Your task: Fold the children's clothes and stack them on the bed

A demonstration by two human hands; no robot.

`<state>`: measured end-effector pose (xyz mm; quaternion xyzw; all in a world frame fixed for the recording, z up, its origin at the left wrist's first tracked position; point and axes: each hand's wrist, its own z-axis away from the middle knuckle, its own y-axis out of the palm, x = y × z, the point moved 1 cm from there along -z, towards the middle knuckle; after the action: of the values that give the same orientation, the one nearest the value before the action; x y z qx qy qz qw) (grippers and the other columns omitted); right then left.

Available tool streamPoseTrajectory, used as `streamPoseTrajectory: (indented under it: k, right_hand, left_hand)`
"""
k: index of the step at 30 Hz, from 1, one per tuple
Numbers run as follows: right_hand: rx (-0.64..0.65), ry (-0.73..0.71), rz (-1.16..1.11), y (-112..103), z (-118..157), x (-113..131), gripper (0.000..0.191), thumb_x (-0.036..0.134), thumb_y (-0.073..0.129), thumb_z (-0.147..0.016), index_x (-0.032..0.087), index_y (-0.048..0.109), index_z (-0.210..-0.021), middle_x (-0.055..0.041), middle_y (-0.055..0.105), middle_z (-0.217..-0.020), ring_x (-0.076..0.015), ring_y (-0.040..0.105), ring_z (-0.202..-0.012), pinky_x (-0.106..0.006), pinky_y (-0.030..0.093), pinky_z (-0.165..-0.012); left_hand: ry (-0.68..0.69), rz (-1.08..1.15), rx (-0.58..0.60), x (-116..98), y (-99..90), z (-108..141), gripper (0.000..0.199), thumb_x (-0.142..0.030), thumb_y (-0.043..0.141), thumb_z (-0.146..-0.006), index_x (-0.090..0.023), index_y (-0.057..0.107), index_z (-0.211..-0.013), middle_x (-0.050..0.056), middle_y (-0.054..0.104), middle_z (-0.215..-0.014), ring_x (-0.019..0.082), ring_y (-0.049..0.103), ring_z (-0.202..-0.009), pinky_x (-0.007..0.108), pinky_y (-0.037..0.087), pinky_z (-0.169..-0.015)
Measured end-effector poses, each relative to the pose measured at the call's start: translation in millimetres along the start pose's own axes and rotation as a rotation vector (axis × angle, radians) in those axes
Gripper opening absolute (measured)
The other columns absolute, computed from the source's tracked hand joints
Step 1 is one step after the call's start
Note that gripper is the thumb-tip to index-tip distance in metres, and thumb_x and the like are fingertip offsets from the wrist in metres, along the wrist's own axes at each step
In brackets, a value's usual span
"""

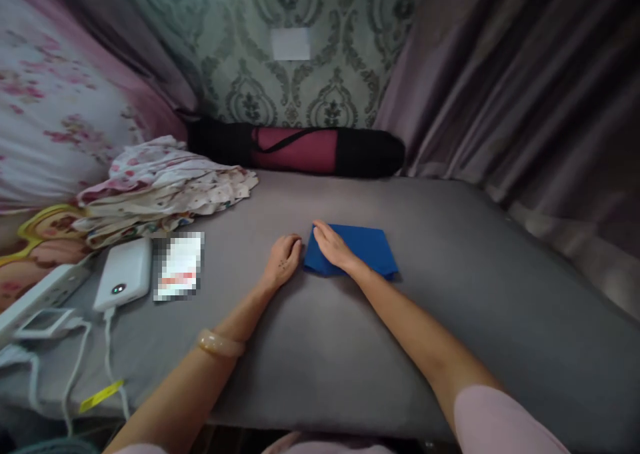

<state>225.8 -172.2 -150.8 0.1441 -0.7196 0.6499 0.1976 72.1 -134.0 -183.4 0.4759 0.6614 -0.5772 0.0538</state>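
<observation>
A flat, folded blue sheet [367, 244], cloth-like with layered edges at the front, lies on the grey bed-like surface [330, 354]. My right hand [333, 246] rests flat on its left part, fingers stretched out together toward the far edge and wrist over the near edge. Just left of the sheet, my left hand [285, 259] sits on the surface with its fingers curled in and the thumb alongside. Nothing shows inside it, and a small gap seems to separate it from the sheet. A pale bangle [220, 343] circles the left wrist.
On the left lie a white power bank [125, 274] with a cable, a blurred-out packet [180, 266], a power strip [45, 301] and a heap of patterned cloth [165, 187]. A black and red roll bag [295, 151] lies along the back wall. Curtains [450, 74] hang at the right.
</observation>
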Motion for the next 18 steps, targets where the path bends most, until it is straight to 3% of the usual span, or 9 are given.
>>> streamPoseTrajectory:
  k: [2,5,8,12,15,18]
  right_hand:
    - [-0.098,0.114,-0.087,-27,6,-19,0.047,0.028,0.022,-0.099,0.015,0.047,-0.137,-0.0084,0.054,-0.138,-0.0120,0.050,-0.126,-0.023,0.038,-0.102]
    - [-0.218,0.344,-0.048,-67,25,-61,0.040,0.024,0.033,-0.095,0.015,0.057,-0.127,-0.0093,0.066,-0.122,-0.0166,0.061,-0.111,-0.025,0.045,-0.093]
    - [-0.155,0.561,0.068,-91,50,-101,0.037,0.026,0.037,-0.093,0.013,0.067,-0.111,-0.0139,0.071,-0.108,-0.0246,0.065,-0.103,-0.032,0.049,-0.086]
    - [-0.061,0.646,0.072,-93,76,-120,0.035,0.033,0.045,-0.092,0.012,0.073,-0.091,-0.0166,0.074,-0.085,-0.0264,0.070,-0.085,-0.033,0.052,-0.076]
    - [-0.085,0.629,0.081,-84,80,-113,0.034,0.036,0.048,-0.091,0.014,0.072,-0.098,-0.0175,0.072,-0.099,-0.0271,0.068,-0.097,-0.032,0.051,-0.080]
    - [-0.101,0.587,0.113,-76,75,-105,0.035,0.037,0.049,-0.089,0.013,0.072,-0.102,-0.0178,0.072,-0.102,-0.0277,0.069,-0.097,-0.032,0.052,-0.078]
  left_hand:
    - [0.045,-0.030,0.030,-1,-0.4,-1,0.037,-0.036,0.033,-0.094,-0.019,0.065,-0.102,0.010,0.066,-0.113,0.020,0.058,-0.108,0.037,0.044,-0.100]
    - [0.048,-0.129,0.108,-3,-2.3,-7,0.040,-0.039,0.035,-0.092,-0.018,0.068,-0.099,0.010,0.066,-0.115,0.022,0.057,-0.111,0.038,0.040,-0.102]
    - [-0.078,-0.266,0.210,-6,-3.5,-19,0.046,-0.044,0.035,-0.092,-0.017,0.070,-0.102,0.013,0.067,-0.112,0.028,0.058,-0.109,0.044,0.041,-0.098]
    - [-0.238,-0.392,0.342,-15,1.0,-40,0.053,-0.054,0.037,-0.088,-0.016,0.072,-0.099,0.016,0.071,-0.100,0.036,0.060,-0.107,0.047,0.041,-0.094]
    - [-0.290,-0.438,0.363,-23,7.3,-51,0.051,-0.057,0.044,-0.084,-0.017,0.073,-0.094,0.016,0.072,-0.095,0.037,0.060,-0.107,0.048,0.041,-0.094]
    - [-0.328,-0.441,0.402,-26,12.5,-57,0.046,-0.057,0.048,-0.081,-0.019,0.073,-0.086,0.013,0.073,-0.089,0.037,0.062,-0.101,0.046,0.044,-0.089]
